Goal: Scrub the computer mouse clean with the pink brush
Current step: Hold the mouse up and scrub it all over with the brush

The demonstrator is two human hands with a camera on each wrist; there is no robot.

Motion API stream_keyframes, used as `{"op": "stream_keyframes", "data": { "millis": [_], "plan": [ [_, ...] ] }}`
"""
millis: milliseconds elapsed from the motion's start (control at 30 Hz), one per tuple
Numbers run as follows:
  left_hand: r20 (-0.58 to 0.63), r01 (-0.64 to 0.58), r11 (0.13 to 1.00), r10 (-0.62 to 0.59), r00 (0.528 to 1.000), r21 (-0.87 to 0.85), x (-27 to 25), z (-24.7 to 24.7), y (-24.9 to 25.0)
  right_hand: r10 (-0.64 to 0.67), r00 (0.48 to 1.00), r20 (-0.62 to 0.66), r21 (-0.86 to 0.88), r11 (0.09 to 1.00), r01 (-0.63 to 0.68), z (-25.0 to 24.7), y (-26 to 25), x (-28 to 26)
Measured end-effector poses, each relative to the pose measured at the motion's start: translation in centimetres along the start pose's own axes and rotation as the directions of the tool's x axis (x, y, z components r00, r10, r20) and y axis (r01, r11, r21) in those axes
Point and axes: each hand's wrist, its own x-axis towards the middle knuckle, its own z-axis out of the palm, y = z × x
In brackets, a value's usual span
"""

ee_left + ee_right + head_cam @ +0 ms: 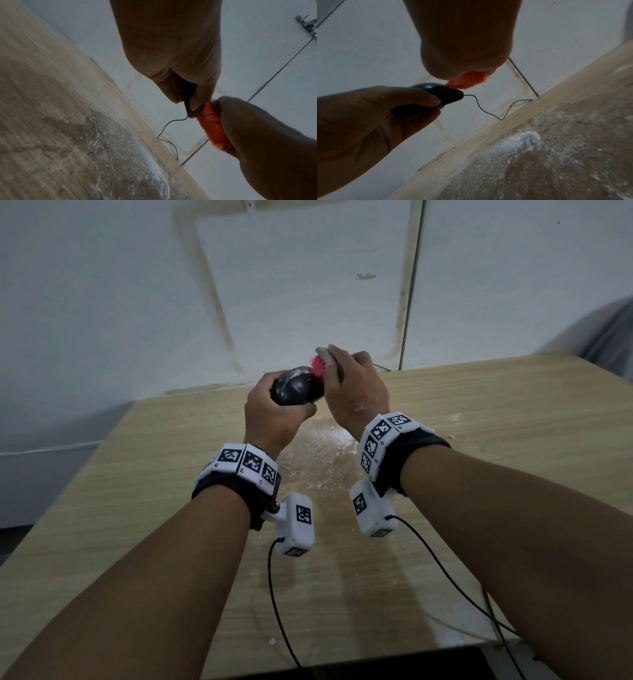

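My left hand (274, 405) grips a black wired computer mouse (297, 385) above the wooden table, fingers and thumb curled round its body. My right hand (352, 385) holds a brush (325, 358) with pink bristles and a pale back, and the bristles press on the mouse's front end. In the right wrist view the bristles (469, 80) meet the mouse (441, 93) near its cable. In the left wrist view the mouse (187, 100) shows between my fingers, the bristles (212, 124) beside it.
White powder (318, 453) is strewn over the wooden table (513, 412) below my hands. The mouse's thin cable (489, 112) runs down to the table's far edge by the white wall (308, 268). Wrist camera cables (445, 573) trail over the near table edge.
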Motion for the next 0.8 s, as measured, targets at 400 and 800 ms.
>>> {"op": "stream_keyframes", "data": {
  "millis": [400,800],
  "plan": [
    [0.044,0.039,0.996,-0.036,0.998,-0.076,0.2,-0.3,0.0,-0.048,0.999,0.01,0.119,0.992,0.046,0.2,-0.1,0.4],
    [0.038,0.095,0.983,-0.09,0.995,-0.156,0.1,-0.7,0.2,-0.215,0.976,-0.03,0.093,0.972,0.216,0.8,0.0,-0.3]
  ]
}}
